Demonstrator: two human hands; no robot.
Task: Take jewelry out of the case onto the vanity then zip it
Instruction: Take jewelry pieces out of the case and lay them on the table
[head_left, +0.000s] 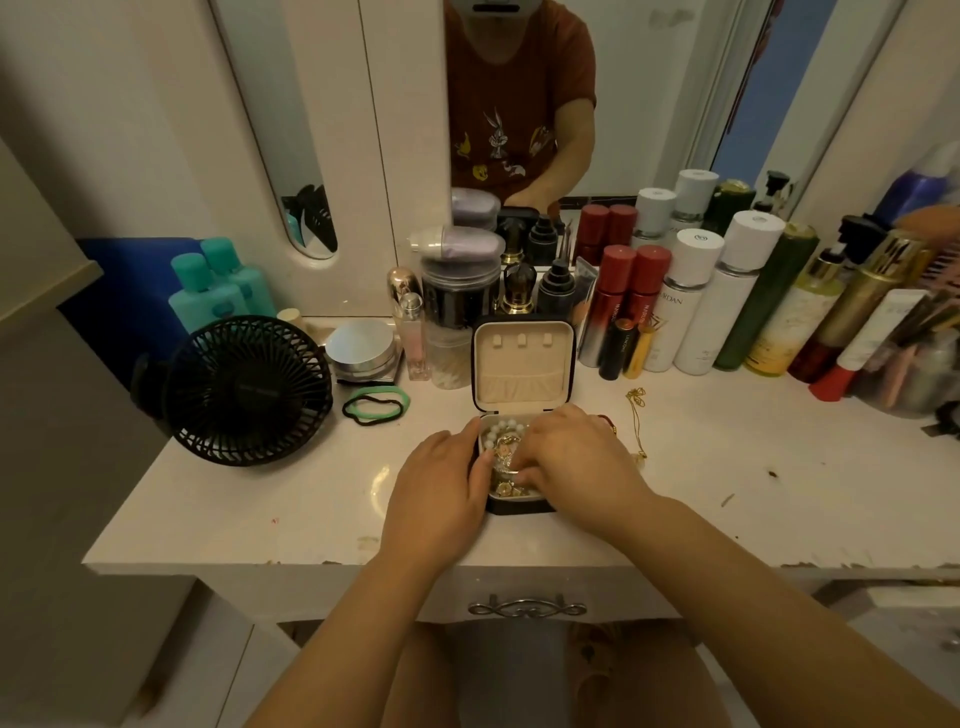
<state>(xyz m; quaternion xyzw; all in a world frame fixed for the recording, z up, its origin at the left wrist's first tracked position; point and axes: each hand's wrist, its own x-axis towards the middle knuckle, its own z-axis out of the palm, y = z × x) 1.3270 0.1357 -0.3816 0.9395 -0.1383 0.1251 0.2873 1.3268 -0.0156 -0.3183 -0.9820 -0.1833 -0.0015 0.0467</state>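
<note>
A small black jewelry case (523, 364) with a cream lining stands open at the middle of the white vanity (260, 499), its lid upright. Inside the tray lie a pearl bracelet (506, 428) and a tangle of gold pieces (506, 467). My left hand (441, 493) grips the case's left side, thumb at the rim. My right hand (576, 457) reaches into the tray, its fingertips curled down among the gold pieces; whether they pinch one is hidden. A thin gold necklace (638, 415) lies on the vanity just right of the case.
A black desk fan (244, 389) stands at the left, with green and black hair ties (375, 405) beside it. Several bottles, sprays and jars (691, 301) line the back and right under the mirror. A drawer handle (527, 608) sits below the front edge.
</note>
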